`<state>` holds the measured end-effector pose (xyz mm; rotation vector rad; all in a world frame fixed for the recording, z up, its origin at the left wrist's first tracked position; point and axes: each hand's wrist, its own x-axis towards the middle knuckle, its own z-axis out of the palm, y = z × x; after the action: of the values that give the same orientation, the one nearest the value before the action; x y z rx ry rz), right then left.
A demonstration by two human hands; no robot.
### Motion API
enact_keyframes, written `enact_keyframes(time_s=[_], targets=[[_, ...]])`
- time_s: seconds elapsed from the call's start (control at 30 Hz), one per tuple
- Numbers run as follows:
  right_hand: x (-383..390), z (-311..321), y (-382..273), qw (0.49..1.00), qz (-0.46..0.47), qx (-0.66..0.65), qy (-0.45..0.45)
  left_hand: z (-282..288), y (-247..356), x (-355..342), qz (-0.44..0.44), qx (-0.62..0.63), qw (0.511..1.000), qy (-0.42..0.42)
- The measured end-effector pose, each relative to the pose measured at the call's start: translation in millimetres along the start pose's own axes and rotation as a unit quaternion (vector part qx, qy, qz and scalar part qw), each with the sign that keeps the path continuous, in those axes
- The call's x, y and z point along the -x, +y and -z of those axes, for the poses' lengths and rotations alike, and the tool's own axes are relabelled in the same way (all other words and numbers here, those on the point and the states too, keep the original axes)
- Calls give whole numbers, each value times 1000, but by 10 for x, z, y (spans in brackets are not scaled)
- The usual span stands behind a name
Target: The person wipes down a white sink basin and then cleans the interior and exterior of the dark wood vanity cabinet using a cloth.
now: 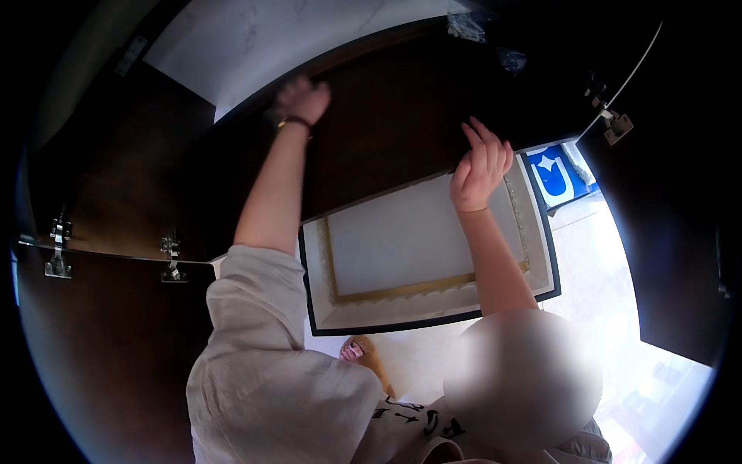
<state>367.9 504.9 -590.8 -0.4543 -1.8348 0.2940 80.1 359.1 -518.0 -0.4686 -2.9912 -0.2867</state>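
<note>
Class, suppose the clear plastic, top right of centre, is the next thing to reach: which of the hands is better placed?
Probably the right hand: in this view it appears nearer the clear plastic, with nothing visibly held. The left hand is farther left and too blurred to read.

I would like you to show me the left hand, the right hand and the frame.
Left hand (305,100): head view, middle of the hand.
Right hand (481,172): head view, middle of the hand.
Frame (402,310): head view, its pale lower border.
</note>
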Motion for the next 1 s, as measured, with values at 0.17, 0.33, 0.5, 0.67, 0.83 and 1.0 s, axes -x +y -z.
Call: enact_keyframes(time_s=[0.17,0.33,0.5,0.67,0.83,1.0], targets=[[6,-8,-89,1000,9,2,-9,-180,1046,315,-185,64,981,-2],[-43,59,-26,1000,15,2,-13,-179,1380,1280,-426,86,900,37],[-73,193,-60,998,7,22,-54,92,66,1265,-353,51,929,98],[-82,232,-146,998,12,-9,-67,349,-2165,1400,7,-14,995,101],[-79,282,-85,996,14,-44,-76,302,-2075,2129,86,-62,986,128],[-160,470,-63,992,13,-96,-86,67,-575,2485,-161,-60,971,168]])
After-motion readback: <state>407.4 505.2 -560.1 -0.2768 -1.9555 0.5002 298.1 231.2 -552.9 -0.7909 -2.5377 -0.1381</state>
